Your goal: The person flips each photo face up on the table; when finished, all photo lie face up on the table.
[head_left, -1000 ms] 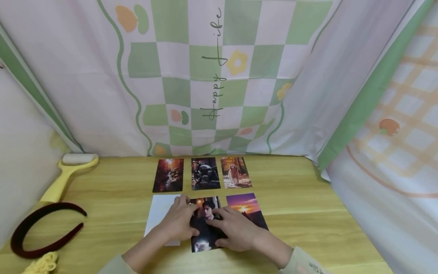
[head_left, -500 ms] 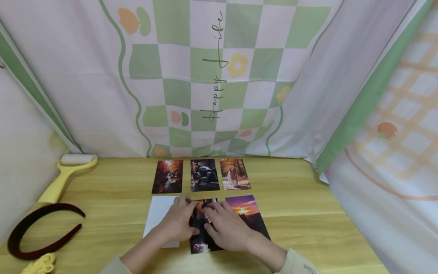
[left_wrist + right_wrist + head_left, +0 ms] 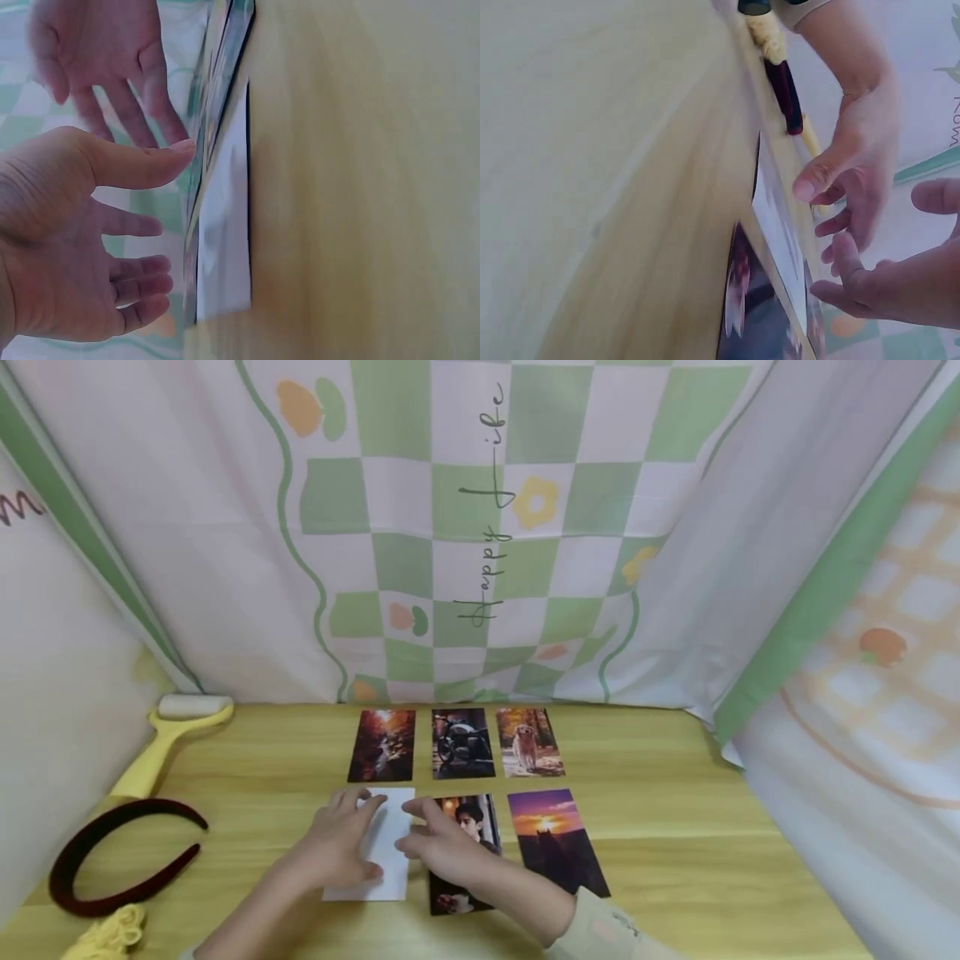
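A white card (image 3: 388,835), blank side up, lies at the left of the front row of photo cards. My left hand (image 3: 333,843) is over its left part, thumb and fingers spread and relaxed. From the right, my right hand (image 3: 450,852) reaches across with its fingertips over the card's right edge. Its forearm partly covers the portrait photo card (image 3: 472,814). Both wrist views show loosely extended fingers holding nothing, above the white card (image 3: 225,240). At the right end of this row is a sunset photo card (image 3: 558,843).
Behind lie three photo cards: an autumn stream (image 3: 382,747), a motorcycle (image 3: 462,743) and a dog (image 3: 529,743). On the left are a yellow lint roller (image 3: 153,760), a dark red headband (image 3: 67,864) and yellow yarn (image 3: 108,935). A checkered curtain (image 3: 480,568) hangs behind the table.
My right hand has left the portrait card and moved left to the white card, uncovering the sunset card. My left hand has shifted left, off the portrait card's edge, onto the white card.
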A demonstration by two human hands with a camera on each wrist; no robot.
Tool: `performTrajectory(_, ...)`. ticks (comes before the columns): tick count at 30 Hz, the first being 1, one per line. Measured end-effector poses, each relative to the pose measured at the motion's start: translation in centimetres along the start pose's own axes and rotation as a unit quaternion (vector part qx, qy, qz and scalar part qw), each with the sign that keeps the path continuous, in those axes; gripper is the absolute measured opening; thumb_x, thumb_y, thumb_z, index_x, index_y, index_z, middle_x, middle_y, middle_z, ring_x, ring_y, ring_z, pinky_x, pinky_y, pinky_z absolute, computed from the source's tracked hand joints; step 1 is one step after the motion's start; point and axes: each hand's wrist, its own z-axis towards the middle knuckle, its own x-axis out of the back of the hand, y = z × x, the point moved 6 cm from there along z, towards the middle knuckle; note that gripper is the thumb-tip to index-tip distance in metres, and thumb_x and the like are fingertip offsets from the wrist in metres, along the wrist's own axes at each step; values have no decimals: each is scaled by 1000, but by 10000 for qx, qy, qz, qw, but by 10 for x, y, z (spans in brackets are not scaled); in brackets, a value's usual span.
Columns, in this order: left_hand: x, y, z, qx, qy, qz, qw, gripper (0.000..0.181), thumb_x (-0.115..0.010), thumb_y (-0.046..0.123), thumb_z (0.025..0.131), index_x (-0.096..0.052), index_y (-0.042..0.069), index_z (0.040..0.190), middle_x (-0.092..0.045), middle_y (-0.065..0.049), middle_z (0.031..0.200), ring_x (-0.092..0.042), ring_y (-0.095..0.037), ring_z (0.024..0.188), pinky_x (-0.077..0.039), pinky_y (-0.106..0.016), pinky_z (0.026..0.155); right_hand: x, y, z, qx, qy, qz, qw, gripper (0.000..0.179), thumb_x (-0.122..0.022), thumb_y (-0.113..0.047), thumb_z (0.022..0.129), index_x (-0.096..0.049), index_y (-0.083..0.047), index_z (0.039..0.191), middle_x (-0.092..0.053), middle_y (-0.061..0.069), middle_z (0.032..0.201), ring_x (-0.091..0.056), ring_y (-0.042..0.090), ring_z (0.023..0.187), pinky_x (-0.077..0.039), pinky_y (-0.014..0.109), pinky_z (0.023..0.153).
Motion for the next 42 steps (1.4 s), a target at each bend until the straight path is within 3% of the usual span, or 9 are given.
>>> performTrajectory(4, 0, -14, -10, 3, -130, 3, 9999, 102, -97, 29, 60, -52, -2, 146, -51, -28, 146, -47, -49, 134, -45, -73, 105, -3, 4, 3, -285, 105, 675, 9973, 61, -59, -24, 98, -39, -5, 153, -30, 26, 168, -65, 44, 125, -40, 65, 118)
performTrajectory(10, 2, -37, -22, 73, -418, -120, 9990, 102, -95, 29, 61, -51, 5, 150, -48, -23, 153, -45, -46, 135, -43, -73, 101, -4, 10, 5, -512, 11, 1260, 9907, 70, -58, -21, 98, -28, -1, 158, -18, 30, 169, -49, 50, 140, -33, 65, 124)
performTrajectory(15, 4, -47, -26, 103, -727, -250, 9970, 96, -92, 25, 66, -52, 8, 152, -46, -21, 155, -41, -46, 139, -38, -77, 104, -4, 13, 6, -527, -41, 1548, 9865, 71, -56, -19, 98, -24, 2, 158, -14, 33, 169, -41, 50, 147, -33, 63, 125)
performTrajectory(27, 4, -45, -26, 298, -621, -153, 9975, 94, -95, 22, 61, -56, 12, 146, -46, -16, 154, -43, -40, 135, -41, -70, 103, -1, 15, 6, -390, 90, 2388, 9702, 71, -51, -10, 97, -16, 10, 156, -17, 34, 163, -37, 50, 148, -34, 58, 127)
performTrajectory(34, 3, -47, -25, 270, -600, -150, 9977, 91, -95, 24, 62, -57, 14, 144, -46, -13, 153, -43, -36, 132, -43, -64, 99, 6, 19, 6, -373, 450, 2173, 9744, 63, -50, -10, 96, -25, 9, 151, -22, 35, 160, -39, 51, 146, -35, 58, 126)
performTrajectory(37, 2, -48, -25, 263, -610, -178, 9976, 90, -96, 25, 62, -57, 15, 143, -45, -12, 152, -43, -37, 132, -43, -64, 98, 5, 19, 5, -365, 371, 2253, 9729, 62, -49, -10, 96, -23, 8, 150, -19, 35, 160, -37, 51, 147, -32, 58, 128)
performTrajectory(42, -1, -52, -26, 283, -610, -260, 9974, 89, -96, 29, 62, -58, 16, 141, -45, -12, 152, -42, -37, 133, -42, -63, 98, -1, 19, 3, -469, 220, 2661, 9625, 66, -49, -10, 95, -20, 8, 152, -19, 33, 161, -42, 46, 143, -35, 57, 126)
